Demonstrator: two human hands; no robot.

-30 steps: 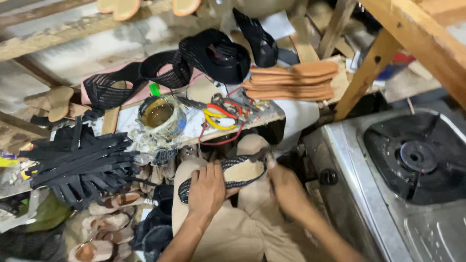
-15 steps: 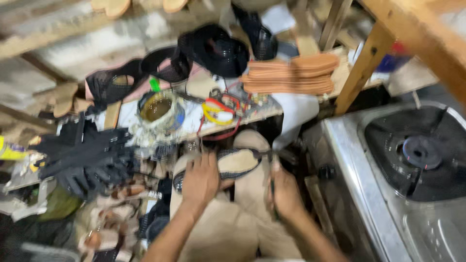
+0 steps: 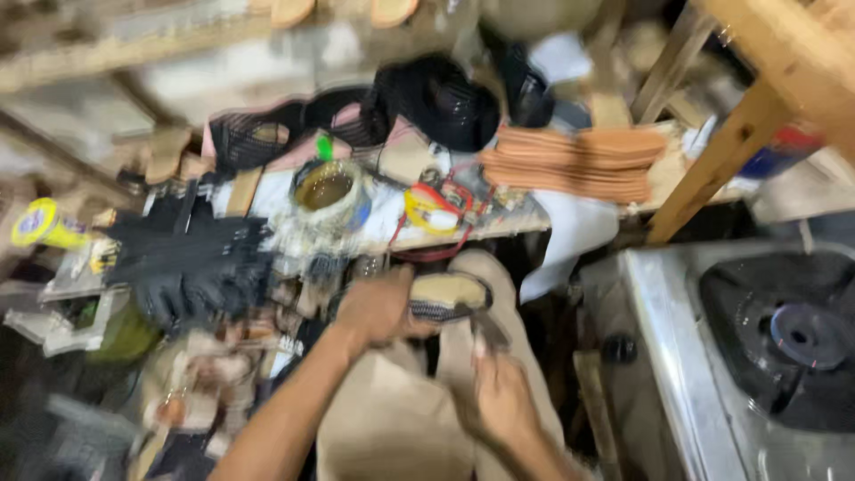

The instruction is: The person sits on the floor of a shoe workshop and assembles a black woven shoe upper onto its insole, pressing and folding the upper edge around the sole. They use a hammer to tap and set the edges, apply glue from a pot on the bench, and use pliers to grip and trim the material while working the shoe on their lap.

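Observation:
The view is blurred by motion. My left hand [image 3: 378, 307] grips a sandal [image 3: 450, 296] with a tan insole and black woven straps, held over my lap in beige trousers [image 3: 401, 419]. My right hand [image 3: 500, 396] is lower and to the right, closed around a small thin tool whose tip points up toward the sandal's heel; what the tool is cannot be made out. An open tin of glue [image 3: 328, 189] stands on the workbench just beyond the sandal.
A stack of tan soles [image 3: 574, 160] lies at the bench's right. Black sandal uppers [image 3: 436, 102] sit at the back, a pile of black straps [image 3: 191, 263] at left. A steel gas stove [image 3: 757, 347] stands at right, a wooden post [image 3: 739, 134] above it.
The camera has swung, so the scene has shifted and blurred. My right hand has dropped lower and away from the sandal's end; my left hand still holds the sandal.

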